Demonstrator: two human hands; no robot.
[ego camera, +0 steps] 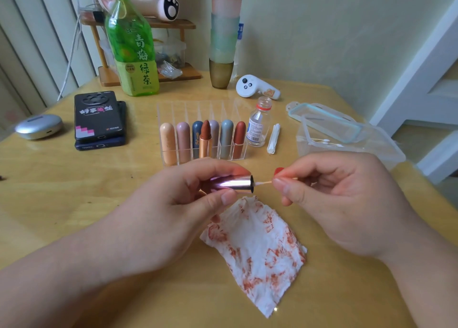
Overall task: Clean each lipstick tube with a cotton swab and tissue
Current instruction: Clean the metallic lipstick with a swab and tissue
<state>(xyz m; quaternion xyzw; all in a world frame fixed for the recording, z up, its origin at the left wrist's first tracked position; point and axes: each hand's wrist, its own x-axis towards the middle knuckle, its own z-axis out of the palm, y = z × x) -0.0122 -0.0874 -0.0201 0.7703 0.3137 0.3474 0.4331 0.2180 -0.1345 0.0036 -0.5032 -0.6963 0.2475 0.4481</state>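
My left hand (195, 198) grips a shiny metallic lipstick tube (234, 184) held sideways, its open end facing right. My right hand (329, 198) pinches a cotton swab (262, 183) by its wooden stick, and the white tip sits at the tube's mouth. A white tissue (257, 253) smeared with red lipstick marks lies flat on the table just below both hands. Behind them a clear organizer (238, 154) holds several lipsticks (183, 141), one of them uncapped (206, 134).
A small clear bottle without a cap (259, 124) and used swabs (273, 138) lie right of the organizer. A clear plastic box with swabs (347, 139) is at right. Two stacked phones (99, 119), a green tea bottle (131, 42), a white controller (255, 87) and stacked cups (224, 35) stand behind.
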